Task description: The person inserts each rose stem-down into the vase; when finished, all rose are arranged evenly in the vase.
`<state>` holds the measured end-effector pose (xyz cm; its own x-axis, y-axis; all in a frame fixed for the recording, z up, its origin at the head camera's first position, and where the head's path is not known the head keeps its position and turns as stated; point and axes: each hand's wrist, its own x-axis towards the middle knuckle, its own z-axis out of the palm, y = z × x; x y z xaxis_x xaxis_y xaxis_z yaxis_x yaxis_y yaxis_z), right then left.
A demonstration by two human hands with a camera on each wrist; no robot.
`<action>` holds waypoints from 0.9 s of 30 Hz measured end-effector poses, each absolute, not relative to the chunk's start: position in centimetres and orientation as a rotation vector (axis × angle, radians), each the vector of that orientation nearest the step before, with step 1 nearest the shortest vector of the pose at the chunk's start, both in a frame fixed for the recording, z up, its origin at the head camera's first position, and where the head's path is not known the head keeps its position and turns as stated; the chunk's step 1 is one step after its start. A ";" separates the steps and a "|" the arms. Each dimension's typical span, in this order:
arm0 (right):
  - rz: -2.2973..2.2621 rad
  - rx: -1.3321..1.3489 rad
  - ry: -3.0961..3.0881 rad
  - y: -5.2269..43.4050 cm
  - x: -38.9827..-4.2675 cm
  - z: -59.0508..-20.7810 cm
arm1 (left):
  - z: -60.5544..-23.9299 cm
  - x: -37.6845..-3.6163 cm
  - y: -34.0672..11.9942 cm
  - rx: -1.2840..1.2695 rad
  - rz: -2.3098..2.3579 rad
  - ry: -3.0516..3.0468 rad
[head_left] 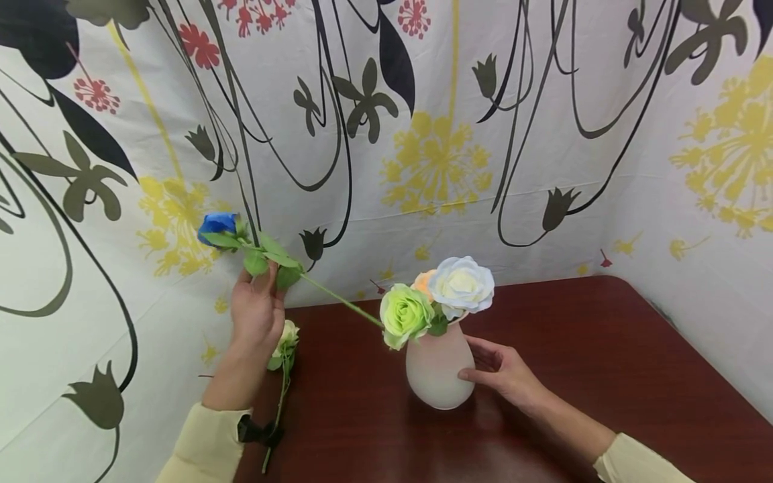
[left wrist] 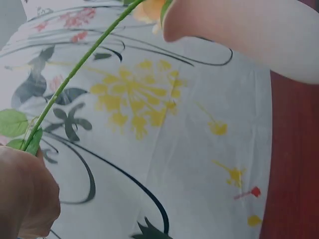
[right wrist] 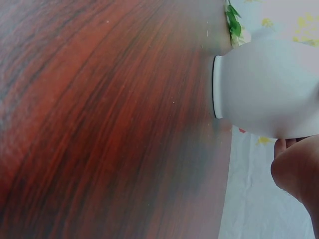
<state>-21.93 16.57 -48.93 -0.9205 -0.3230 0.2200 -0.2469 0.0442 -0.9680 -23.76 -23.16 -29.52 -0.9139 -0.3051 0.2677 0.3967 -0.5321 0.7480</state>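
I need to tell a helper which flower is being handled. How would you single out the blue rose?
Start at the pink vase on the dark red table. Follow the long green stem leftward and up to the left hand that holds it. The blue rose tops that stem, the only blue bloom and the only one raised against the curtain.

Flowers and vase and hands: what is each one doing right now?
blue rose: held up in the air, stem slanting down toward the vase.
left hand: pinches the blue rose's stem near its leaves.
vase: upright on the table, holding three roses.
right hand: fingers touch the vase's side.
green rose, white rose, orange rose: in the vase.
pale rose: lying flat on the table.
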 end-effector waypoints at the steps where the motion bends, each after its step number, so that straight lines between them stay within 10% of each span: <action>1: -2.046 -0.608 2.226 16.5 -21.9 -48.9 | -29.3 -23.7 -22.8 -0.153 -2.423 -1.202; 27: -2.032 -0.599 2.237 16.6 -21.7 -48.8 | -31.4 -20.9 -15.3 -0.768 -1.796 -1.521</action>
<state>-21.74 16.58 -48.84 -0.9226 -0.3224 0.2119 -0.2418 0.0553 -0.9688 -20.85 -15.25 -31.35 -0.6145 -0.1078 0.7815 0.7886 -0.1122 0.6046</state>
